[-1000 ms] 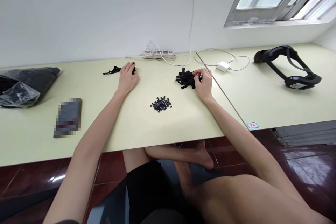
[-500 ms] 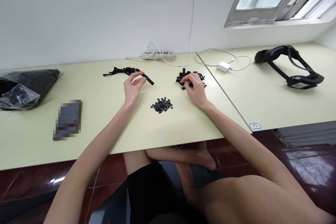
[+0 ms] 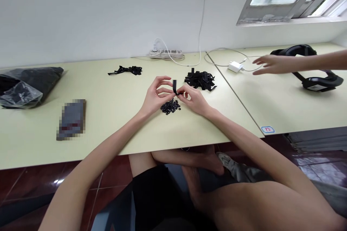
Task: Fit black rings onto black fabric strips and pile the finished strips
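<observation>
A short black strip (image 3: 175, 86) is bent, its free end standing up between my two hands. My left hand (image 3: 157, 95) pinches its lower end between thumb and fingertip, the other fingers curled loosely above. Meeting it from the right, my right hand (image 3: 195, 100) grips the same lower end with its fingertips; a small part there is hidden by the fingers. Just below the hands lies a heap of small black ring washers (image 3: 170, 107). Behind my right hand is a pile of black strips (image 3: 200, 80), and a smaller bunch of black strips (image 3: 127, 70) lies to the left.
Another person's hand (image 3: 273, 64) reaches in from the right, over a black headset (image 3: 320, 83). A white charger (image 3: 235, 66) with its cable and a power strip (image 3: 166, 54) lie at the back. Leftward are a black plastic bag (image 3: 40, 85) and a blurred dark packet (image 3: 72, 117).
My left hand has moved right with the strip, and my right hand has come left from the strip pile to meet it. Another person's hand has entered at the right.
</observation>
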A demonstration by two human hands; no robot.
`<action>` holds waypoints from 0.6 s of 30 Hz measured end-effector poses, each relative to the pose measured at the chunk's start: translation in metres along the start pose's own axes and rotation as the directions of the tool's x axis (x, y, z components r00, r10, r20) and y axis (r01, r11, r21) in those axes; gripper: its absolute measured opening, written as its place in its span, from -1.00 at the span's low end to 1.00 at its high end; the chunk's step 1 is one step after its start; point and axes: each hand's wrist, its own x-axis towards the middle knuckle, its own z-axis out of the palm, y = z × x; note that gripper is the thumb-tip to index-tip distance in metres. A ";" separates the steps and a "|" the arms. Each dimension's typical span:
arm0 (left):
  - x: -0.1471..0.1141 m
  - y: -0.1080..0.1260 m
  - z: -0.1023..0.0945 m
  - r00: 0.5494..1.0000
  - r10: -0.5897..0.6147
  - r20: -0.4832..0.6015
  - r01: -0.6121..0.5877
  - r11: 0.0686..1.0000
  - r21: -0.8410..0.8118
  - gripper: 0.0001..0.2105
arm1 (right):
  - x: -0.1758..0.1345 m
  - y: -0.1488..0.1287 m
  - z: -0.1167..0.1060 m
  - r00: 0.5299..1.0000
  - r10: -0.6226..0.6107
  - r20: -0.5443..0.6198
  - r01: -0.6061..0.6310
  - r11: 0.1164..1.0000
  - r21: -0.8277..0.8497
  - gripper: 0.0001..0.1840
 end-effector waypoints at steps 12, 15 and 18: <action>0.001 -0.003 -0.004 0.986 0.032 0.161 -0.053 0.991 0.123 -0.71 | -0.001 -0.007 -0.002 1.000 0.018 -0.015 -0.020 0.987 -0.162 -0.91; 0.000 -0.003 -0.004 0.986 -0.018 0.167 0.001 0.995 0.101 -0.74 | -0.001 -0.008 -0.002 1.000 0.009 -0.012 -0.011 0.980 -0.199 -0.92; 0.000 -0.002 -0.005 0.986 -0.085 0.143 0.071 0.992 0.102 -0.61 | -0.001 -0.010 -0.002 1.000 -0.004 -0.009 0.002 0.978 -0.208 -0.92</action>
